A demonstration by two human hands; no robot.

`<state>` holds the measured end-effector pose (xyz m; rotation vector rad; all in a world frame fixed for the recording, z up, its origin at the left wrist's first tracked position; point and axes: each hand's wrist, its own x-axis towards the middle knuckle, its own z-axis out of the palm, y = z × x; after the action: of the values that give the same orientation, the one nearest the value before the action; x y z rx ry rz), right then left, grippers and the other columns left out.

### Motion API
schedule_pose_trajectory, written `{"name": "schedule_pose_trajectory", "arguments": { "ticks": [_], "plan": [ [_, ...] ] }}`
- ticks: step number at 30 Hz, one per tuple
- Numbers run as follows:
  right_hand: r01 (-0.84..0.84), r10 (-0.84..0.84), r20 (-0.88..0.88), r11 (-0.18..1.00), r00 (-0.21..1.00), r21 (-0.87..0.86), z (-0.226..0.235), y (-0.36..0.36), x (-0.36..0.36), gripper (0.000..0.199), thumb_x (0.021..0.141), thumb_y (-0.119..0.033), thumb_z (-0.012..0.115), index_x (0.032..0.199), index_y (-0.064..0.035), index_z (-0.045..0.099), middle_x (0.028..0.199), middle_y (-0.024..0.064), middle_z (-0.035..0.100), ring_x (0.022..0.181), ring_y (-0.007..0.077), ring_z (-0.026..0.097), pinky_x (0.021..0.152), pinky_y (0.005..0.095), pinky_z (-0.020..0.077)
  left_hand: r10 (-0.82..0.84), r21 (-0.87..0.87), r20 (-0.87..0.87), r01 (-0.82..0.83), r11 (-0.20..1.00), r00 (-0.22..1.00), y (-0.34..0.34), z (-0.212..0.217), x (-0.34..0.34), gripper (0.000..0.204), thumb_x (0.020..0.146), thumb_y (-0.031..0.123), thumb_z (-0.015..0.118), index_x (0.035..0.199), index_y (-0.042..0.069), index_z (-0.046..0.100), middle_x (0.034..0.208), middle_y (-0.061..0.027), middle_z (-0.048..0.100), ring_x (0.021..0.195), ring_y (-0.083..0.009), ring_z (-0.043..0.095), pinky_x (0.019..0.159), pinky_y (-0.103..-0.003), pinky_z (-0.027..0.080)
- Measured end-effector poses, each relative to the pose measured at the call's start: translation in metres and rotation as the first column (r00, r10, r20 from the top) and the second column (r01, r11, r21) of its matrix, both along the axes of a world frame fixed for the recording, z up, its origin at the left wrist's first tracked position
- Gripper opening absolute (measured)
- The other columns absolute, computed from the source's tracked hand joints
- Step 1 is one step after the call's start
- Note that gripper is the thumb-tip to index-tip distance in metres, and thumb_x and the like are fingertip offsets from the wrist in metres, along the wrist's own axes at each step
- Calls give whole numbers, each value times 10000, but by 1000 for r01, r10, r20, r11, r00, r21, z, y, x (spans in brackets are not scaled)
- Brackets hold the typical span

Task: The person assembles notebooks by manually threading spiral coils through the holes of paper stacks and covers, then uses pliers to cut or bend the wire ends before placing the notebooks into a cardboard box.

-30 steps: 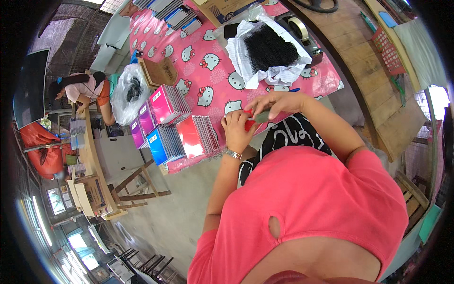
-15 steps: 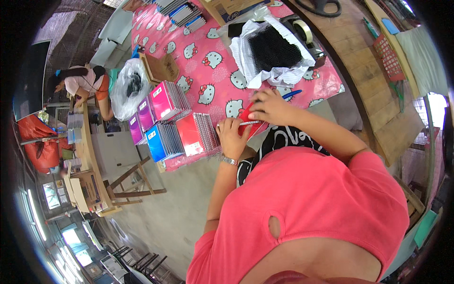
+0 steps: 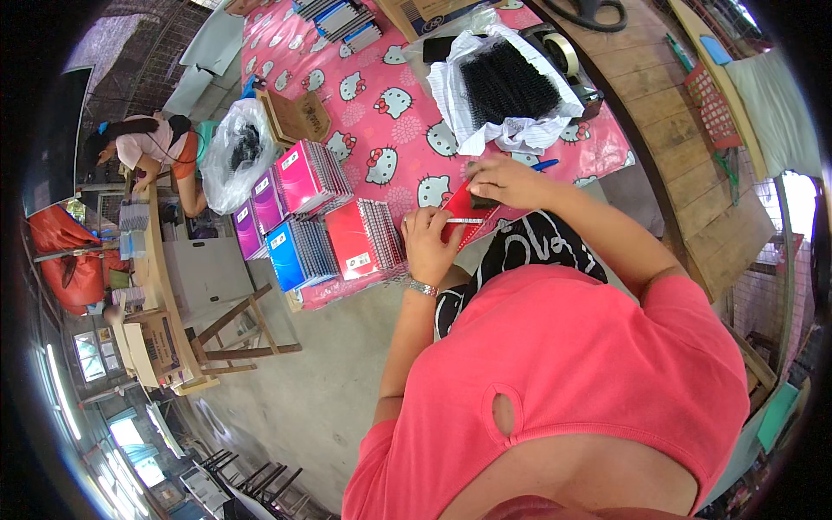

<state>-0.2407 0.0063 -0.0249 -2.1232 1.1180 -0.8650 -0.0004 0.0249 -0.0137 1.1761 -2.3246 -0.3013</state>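
Observation:
A red notebook (image 3: 458,206) lies at the near edge of the pink table, close to my body, with a pale strip along one side. My left hand (image 3: 426,245) grips its left side, thumb and fingers closed on it. At its far right corner, my right hand (image 3: 504,182) has curled fingers on the notebook; a dark patch under them is too unclear to name. Just left stands a stack of red spiral notebooks (image 3: 354,238), beside blue (image 3: 295,256), pink (image 3: 303,182) and purple notebooks (image 3: 250,227).
Black spiral coils (image 3: 507,82) lie on crumpled white paper beyond my right hand. Nearby are a blue pen (image 3: 544,165) and a tape dispenser (image 3: 563,56). A clear plastic bag (image 3: 236,169) and open cardboard box (image 3: 295,117) stand at left. Another person (image 3: 156,147) bends over farther left.
My right hand has shifted slightly up and right, uncovering more of the red notebook. My left hand stays nearly in place. The view has shifted slightly.

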Motion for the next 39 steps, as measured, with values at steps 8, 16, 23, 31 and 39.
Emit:
{"name": "schedule_pose_trajectory", "arguments": {
  "ticks": [8, 16, 23, 31, 39],
  "plan": [
    [-143, 93, 177, 945, 980, 294, 14, -4, -6, 443, 663, -179, 773, 1058, -17, 654, 1232, 195, 594, 1121, 319, 582, 993, 369, 423, -6, 52, -128, 12, 999, 992, -1, 2, 5, 301, 671, 125, 788, 919, 70, 627, 953, -94, 561, 948, -305, 504, 837, -422, 417],
    [-358, 22, 517, 746, 856, 562, 24, 1, -14, 373, 718, -190, 742, 1035, -1, 693, 1244, 149, 612, 1139, 218, 571, 982, 350, 427, -44, 71, -99, 51, 996, 994, 2, 7, -13, 299, 679, 145, 779, 925, 72, 624, 967, -102, 560, 971, -312, 512, 853, -421, 430],
    [-583, -52, 752, 596, 657, 552, 21, -8, -9, 402, 695, -233, 761, 1024, -13, 691, 1250, 124, 598, 1153, 211, 542, 996, 349, 397, 34, 152, -128, -14, 988, 991, -5, -2, 3, 277, 717, 110, 737, 956, 50, 612, 977, -118, 561, 986, -321, 516, 864, -419, 429],
    [-370, 158, 384, 727, 910, 578, 18, -15, 1, 307, 790, -143, 688, 1058, 5, 669, 1188, 126, 620, 1132, 210, 555, 996, 338, 400, 50, 368, -232, 40, 929, 972, -12, 3, 4, 250, 758, 92, 718, 973, 34, 605, 969, -118, 566, 857, -279, 574, 723, -361, 488],
    [-267, 167, 249, 854, 954, 447, 17, -18, 7, 311, 739, -157, 704, 1005, 0, 682, 1104, 111, 651, 1075, 217, 579, 984, 335, 407, -8, 333, -215, 82, 939, 976, -11, 6, 4, 283, 753, 77, 723, 1004, 25, 603, 973, -121, 575, 856, -273, 602, 694, -336, 506]
  ]
}}
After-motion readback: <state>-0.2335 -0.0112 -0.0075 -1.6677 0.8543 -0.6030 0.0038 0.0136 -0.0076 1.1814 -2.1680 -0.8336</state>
